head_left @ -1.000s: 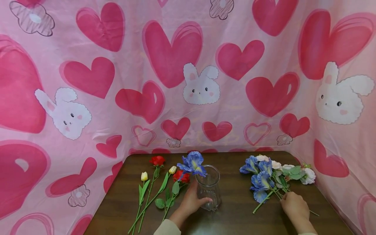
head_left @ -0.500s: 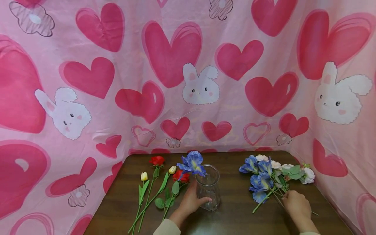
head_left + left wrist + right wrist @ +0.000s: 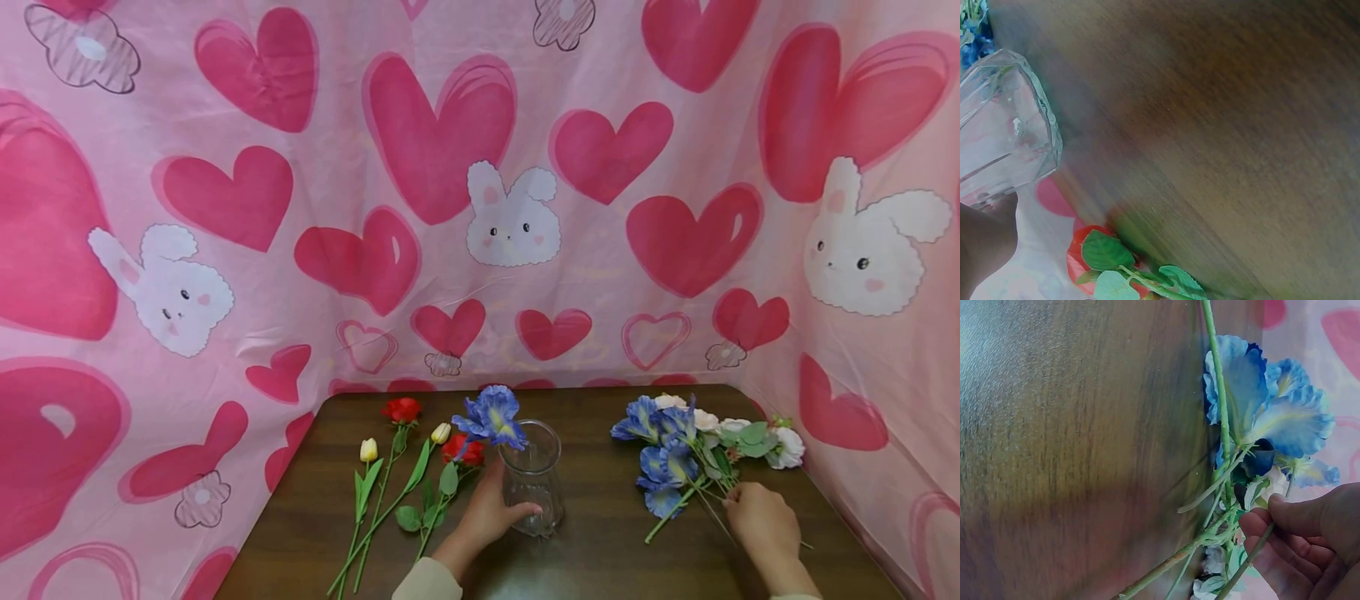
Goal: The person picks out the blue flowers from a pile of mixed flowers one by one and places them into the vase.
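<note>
A clear glass vase [image 3: 542,492] stands mid-table with a blue iris [image 3: 493,419] leaning over its left rim. My left hand [image 3: 491,508] grips the vase from the left, thumb across its front. In the left wrist view the vase's faceted base [image 3: 1041,131] shows, and most of that hand is out of frame. On the right, my right hand [image 3: 763,518] pinches a thin green flower stem [image 3: 1250,557] between thumb and forefinger. That hand is right at the stems of several blue irises [image 3: 666,462], which lie with pale pink and white flowers [image 3: 783,448].
Left of the vase lie two red roses [image 3: 401,410] and two yellow-white tulips [image 3: 367,451], their stems crossing toward the near edge. All rest on a dark wooden table [image 3: 600,550]. A pink cloth [image 3: 517,292] with hearts and rabbits hangs behind and at both sides.
My right hand has shifted slightly to the right, and a thin stem stands out more clearly beside its fingers. The left hand and the vase have stayed in place.
</note>
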A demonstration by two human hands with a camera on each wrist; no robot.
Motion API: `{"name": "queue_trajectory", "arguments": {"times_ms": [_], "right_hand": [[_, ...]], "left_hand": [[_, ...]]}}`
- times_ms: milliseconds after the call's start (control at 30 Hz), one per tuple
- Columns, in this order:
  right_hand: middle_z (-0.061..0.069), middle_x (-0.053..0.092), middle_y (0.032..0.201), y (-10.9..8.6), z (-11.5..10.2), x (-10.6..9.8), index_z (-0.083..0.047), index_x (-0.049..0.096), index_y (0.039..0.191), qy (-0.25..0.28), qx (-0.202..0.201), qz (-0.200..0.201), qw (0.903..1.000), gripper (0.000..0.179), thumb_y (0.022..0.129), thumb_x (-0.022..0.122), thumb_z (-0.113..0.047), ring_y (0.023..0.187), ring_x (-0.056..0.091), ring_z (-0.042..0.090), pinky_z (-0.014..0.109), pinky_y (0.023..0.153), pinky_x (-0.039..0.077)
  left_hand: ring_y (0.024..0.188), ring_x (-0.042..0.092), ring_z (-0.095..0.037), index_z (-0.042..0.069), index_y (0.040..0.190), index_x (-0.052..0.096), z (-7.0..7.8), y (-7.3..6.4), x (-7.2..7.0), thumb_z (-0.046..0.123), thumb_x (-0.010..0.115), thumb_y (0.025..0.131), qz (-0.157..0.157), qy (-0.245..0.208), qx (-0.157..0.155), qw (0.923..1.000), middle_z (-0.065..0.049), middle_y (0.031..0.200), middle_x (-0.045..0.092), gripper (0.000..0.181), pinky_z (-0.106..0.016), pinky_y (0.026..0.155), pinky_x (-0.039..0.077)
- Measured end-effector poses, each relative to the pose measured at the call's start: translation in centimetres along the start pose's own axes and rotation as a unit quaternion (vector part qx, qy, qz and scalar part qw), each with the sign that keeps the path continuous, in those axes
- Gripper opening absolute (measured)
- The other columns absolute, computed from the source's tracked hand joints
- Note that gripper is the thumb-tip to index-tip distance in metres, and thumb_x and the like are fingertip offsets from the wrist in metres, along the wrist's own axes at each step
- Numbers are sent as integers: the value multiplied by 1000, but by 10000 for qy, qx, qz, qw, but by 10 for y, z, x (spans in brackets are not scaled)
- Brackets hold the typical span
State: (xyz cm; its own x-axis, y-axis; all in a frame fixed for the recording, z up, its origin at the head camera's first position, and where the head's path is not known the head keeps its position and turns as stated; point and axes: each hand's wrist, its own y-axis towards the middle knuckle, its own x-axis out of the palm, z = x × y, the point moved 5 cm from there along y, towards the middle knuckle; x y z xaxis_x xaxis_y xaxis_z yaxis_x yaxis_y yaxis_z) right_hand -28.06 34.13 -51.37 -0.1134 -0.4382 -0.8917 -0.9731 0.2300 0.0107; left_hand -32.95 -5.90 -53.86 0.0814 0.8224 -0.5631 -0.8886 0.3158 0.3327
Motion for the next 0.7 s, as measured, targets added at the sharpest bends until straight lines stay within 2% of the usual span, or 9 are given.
{"name": "queue_trajectory", "arguments": {"times_ms": [167,400,700], "right_hand": [[17,64,73,-2,-1,-2,-7,66,75,22,-9,42,10000,13,88,65,-11,65,61,39,53,55,45],[16,63,72,-4,-3,-6,-7,66,76,88,81,27,9999,13,88,66,-12,62,59,32,51,53,44],[22,65,79,-4,-12,-16,-5,68,80,124,11,342,9993,10,87,66,-12,70,61,45,55,55,45]], "left_hand": [[132,42,-33,14,151,27,1,0,0,31,86,72,16,-8,58,10000,-13,146,43,100,-54,105,35],[133,42,-30,15,150,29,0,0,0,30,87,72,-33,-75,-25,10000,-10,146,44,98,-52,106,35],[133,42,-30,14,150,29,1,0,0,29,86,73,-39,-84,-34,10000,-11,145,44,97,-53,105,35]]}}
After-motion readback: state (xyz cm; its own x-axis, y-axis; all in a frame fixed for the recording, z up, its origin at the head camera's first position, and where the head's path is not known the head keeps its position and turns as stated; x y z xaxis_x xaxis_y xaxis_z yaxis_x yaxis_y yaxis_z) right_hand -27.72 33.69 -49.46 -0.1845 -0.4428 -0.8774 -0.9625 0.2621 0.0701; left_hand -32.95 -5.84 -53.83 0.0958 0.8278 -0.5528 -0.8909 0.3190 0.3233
